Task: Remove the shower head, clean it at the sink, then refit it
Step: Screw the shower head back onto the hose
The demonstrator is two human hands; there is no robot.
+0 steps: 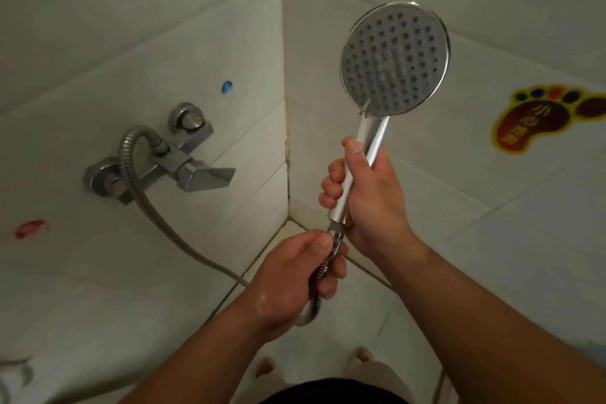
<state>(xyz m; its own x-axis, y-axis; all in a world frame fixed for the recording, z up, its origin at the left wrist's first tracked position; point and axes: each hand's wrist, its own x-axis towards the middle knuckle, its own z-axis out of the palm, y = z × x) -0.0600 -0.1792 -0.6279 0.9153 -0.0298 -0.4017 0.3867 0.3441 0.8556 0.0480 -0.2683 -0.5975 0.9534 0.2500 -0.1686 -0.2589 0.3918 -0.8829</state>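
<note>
The shower head (395, 57) stands upright in the upper right of the frame, its round grey nozzle face turned toward the camera, its chrome handle running down into the right hand (364, 197). That hand's fingers are wrapped round the handle, thumb on the near side; the palm hides much of the lower handle. Just below, at centre frame, the left hand (295, 279) pinches the hose nut (337, 236) between thumb and curled fingers, so the joint itself is mostly covered and whether it is threaded tight cannot be made out. The metal hose (157, 216) loops from under that hand, across the tiled floor, up to the wall mixer tap (170, 161) at left. A foot-shaped sticker (537, 121) on the right wall is cut off by the frame edge; its lettering is too blurred to read. Feet at the bottom edge are dim and partly hidden.
</note>
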